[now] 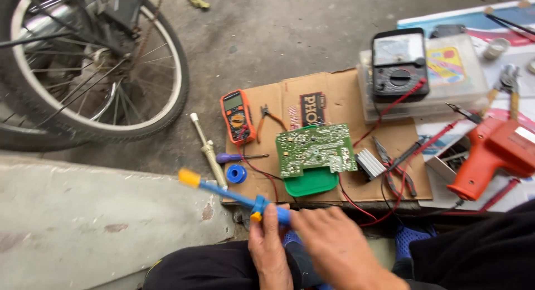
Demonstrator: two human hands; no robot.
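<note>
Head view, only one angle here. Both hands are down at the bottom centre of the frame, wrapped around the near end of a blue desoldering pump point(234, 198). The left hand point(268, 246) has its grip closed on the blue barrel right by the little yellow button, thumb lying along it. The right hand point(334, 245) is closed over the very tail end, so that end is hidden under the fingers.

The pump's long axis runs diagonally, from the hands up and out toward the left middle of the frame, ending in the yellow tip point(189, 178). So nearly the whole tool sticks out up-left of the grip, with the left hand the one nearer the tip.

Just above the hands, centre frame, a green circuit board point(315, 149) sits on a green tray on a flattened cardboard sheet point(278, 100) on the concrete floor. The tip points away from the board, toward the bike wheel point(95, 67) in the upper left. An orange multimeter point(238, 116) is left of the board, an orange soldering gun point(493, 156) at the right edge.
</note>
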